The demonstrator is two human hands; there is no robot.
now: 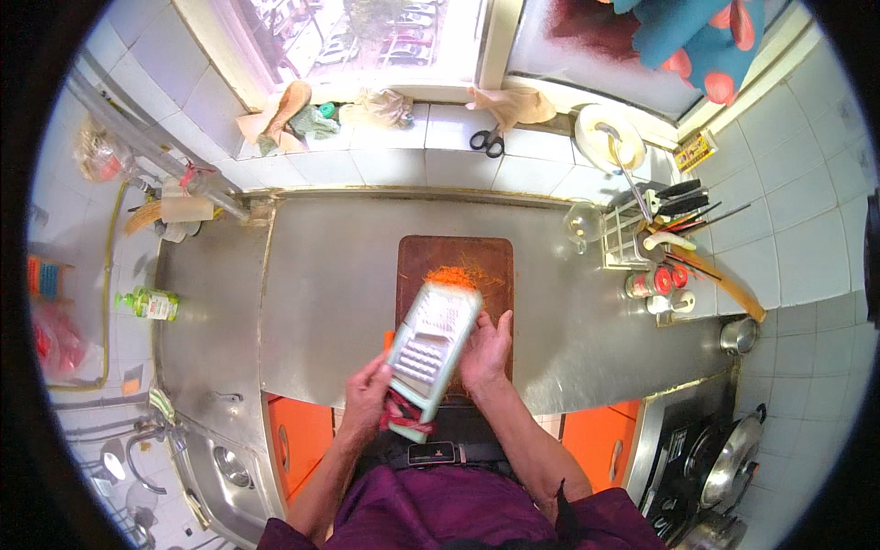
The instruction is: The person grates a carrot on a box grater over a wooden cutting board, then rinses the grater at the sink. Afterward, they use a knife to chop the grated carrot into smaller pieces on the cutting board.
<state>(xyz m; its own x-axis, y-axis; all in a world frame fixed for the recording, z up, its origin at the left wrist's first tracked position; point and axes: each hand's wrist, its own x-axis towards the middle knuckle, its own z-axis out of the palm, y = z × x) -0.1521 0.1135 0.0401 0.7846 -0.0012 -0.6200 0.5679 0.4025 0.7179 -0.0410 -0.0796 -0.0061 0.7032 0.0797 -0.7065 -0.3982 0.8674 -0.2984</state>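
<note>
My left hand [368, 390] grips the lower left side of a flat multi-panel grater [427, 344] with a pale green frame and metal panels. The grater is tilted above a brown cutting board [456, 249] and blurs slightly. A small orange piece [389, 339] shows at its left edge, too hidden to identify. Along the grater's right edge is my right hand [485, 350], thumb spread away and some fingers hidden; contact is unclear. Shredded carrot [450, 276] lies heaped on the board just beyond the grater's top end. Dark red material [405, 412] shows at the grater's lower end.
A steel countertop [330, 289] surrounds the board. Left are a green pump bottle [155, 303] and a sink [230, 440]. Right stand a utensil rack [622, 237], seasoning jars [646, 283] and a stove [677, 460] with a lidded pan [732, 460]. Scissors [488, 142] rest on the sill.
</note>
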